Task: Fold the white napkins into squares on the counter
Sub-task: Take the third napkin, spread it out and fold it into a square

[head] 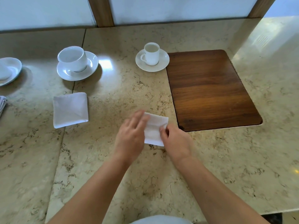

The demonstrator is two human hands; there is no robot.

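Observation:
A small white napkin point(155, 129) lies folded on the marble counter point(113, 159), just left of a wooden board. My left hand point(131, 135) lies flat over its left edge with straight, slightly blurred fingers. My right hand point(175, 141) pinches the napkin's right edge between thumb and fingers. A larger white napkin point(70, 109), folded into a square, lies apart on the counter to the left.
A dark wooden board point(210, 89) is set into the counter at right. A small cup on a saucer point(152, 59) stands behind the napkin, a larger cup and saucer point(76, 64) further left. A white dish point(9, 70) and grey cloth point(2, 104) sit at the left edge.

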